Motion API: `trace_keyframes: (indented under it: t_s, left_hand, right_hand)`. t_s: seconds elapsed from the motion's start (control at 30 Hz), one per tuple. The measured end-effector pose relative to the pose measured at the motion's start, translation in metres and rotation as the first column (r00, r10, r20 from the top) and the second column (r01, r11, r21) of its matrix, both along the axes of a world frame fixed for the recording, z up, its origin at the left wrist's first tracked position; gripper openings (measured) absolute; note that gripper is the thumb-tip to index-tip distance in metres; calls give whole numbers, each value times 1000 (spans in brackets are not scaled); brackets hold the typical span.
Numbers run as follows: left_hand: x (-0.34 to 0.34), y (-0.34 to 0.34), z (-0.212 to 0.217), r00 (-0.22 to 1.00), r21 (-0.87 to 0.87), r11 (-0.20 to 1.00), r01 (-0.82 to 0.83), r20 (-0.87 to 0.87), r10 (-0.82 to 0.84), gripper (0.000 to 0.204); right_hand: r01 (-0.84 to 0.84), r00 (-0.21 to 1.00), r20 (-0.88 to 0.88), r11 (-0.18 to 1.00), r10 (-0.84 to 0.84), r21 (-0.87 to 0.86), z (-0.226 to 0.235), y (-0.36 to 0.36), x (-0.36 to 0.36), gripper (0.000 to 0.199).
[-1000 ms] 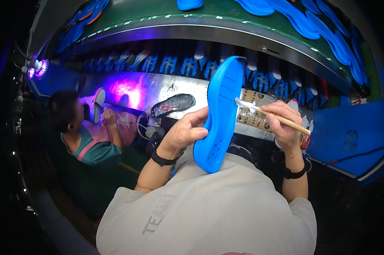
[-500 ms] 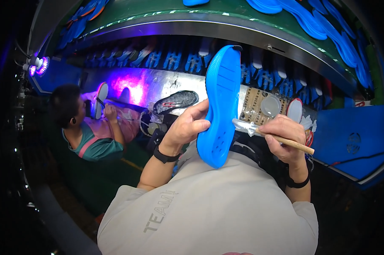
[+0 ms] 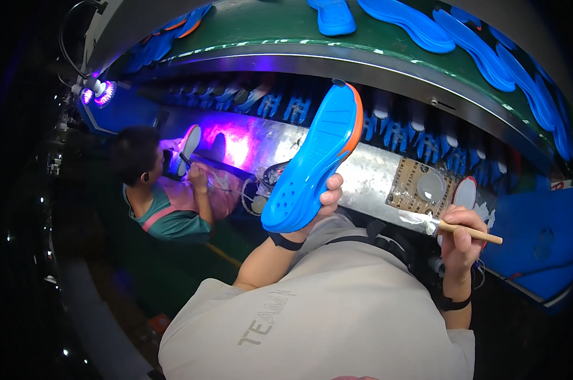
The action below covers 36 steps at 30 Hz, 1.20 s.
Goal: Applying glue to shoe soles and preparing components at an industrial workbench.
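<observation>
My left hand (image 3: 328, 199) is closed around a blue shoe sole (image 3: 315, 152) from behind, its fingertips showing at the right edge. The sole is tilted, with its holed end low on the left and an orange strip along its upper right side. Off to the right, my right hand (image 3: 462, 237) grips a brush (image 3: 476, 233) by its wooden handle. White wrapping or coating covers the brush's head, which points left, well apart from the sole. Just beyond this hand, a round whitish dish (image 3: 431, 187) rests on printed cardboard (image 3: 403, 183).
A metal bench (image 3: 369, 171) runs ahead, with a row of blue clamp-like holders (image 3: 397, 136) behind it. Above, several blue soles (image 3: 407, 28) lie on a green belt (image 3: 267, 25). A co-worker (image 3: 163, 190) at left handles another shoe piece near purple lamps (image 3: 103, 93).
The sole has turned and tilted left in my left hand, bringing its orange side into view. My right hand has drawn the brush away from the sole to the right. The view has shifted.
</observation>
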<state>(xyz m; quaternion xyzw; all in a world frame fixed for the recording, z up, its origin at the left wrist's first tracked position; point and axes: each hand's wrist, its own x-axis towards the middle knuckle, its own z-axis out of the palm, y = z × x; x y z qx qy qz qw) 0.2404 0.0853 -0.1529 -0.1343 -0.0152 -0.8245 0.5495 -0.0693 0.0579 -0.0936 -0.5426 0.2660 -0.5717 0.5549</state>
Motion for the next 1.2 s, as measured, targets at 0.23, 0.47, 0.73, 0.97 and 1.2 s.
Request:
trace_keyframes:
  t_s: [0.23, 0.47, 0.73, 0.97, 1.2]
  left_hand:
    - [3, -1, 10, 993, 24, 997, -73, 96, 71, 47]
    - [57, -64, 54, 882, -54, 994, -100, 457, 114, 76]
    - [175, -234, 102, -371, -452, 289, -844, 881, 295, 54]
    - [174, -270, 76, -980, -791, 582, 190, -116, 163, 53]
    - [56, -234, 93, -897, -949, 246, 199, -75, 436, 24]
  right_hand:
    - [5, 1000, 19, 997, -7, 77, -12, 2, -6, 37]
    - [33, 999, 31, 982, -39, 188, -20, 9, -16, 33]
    - [166, 985, -79, 968, -153, 189, -37, 17, -25, 27]
    - [360, 898, 45, 789, -438, 498, -46, 25, -23, 23]
    - [471, 783, 168, 747, -599, 469, -29, 21, -10, 36]
